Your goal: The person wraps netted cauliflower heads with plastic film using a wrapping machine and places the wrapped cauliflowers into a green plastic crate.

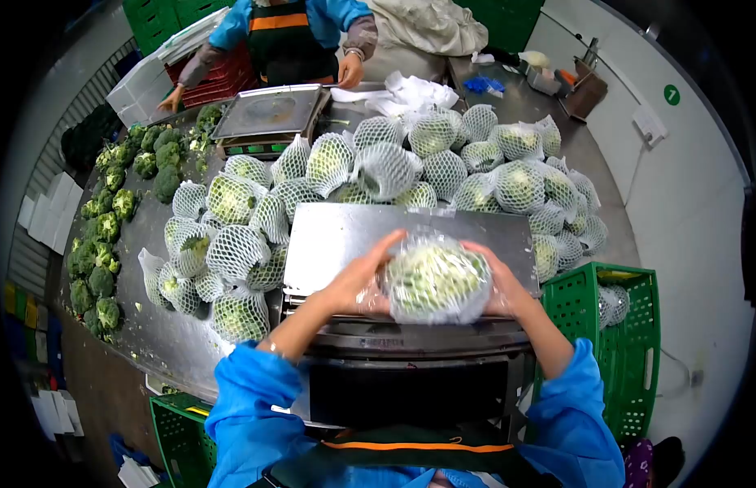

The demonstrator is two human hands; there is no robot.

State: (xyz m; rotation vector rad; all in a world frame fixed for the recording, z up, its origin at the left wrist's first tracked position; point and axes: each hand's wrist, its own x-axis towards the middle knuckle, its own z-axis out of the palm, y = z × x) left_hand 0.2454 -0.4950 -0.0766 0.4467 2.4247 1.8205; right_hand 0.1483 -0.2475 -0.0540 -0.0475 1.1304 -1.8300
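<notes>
Between my two hands is a pale green broccoli head wrapped in clear, shiny plastic film. My left hand grips its left side, and my right hand presses against the right side. The wrapped head is in front of and partly over a flat metal plate of a bench machine. Just behind the plate, many vegetable heads in white foam nets are piled up. A dark front panel of the machine sits below my forearms.
Bare broccoli heads line the table's left edge. A weighing scale stands opposite, near a co-worker. Green crates are at lower right and lower left. A white wall bounds the right.
</notes>
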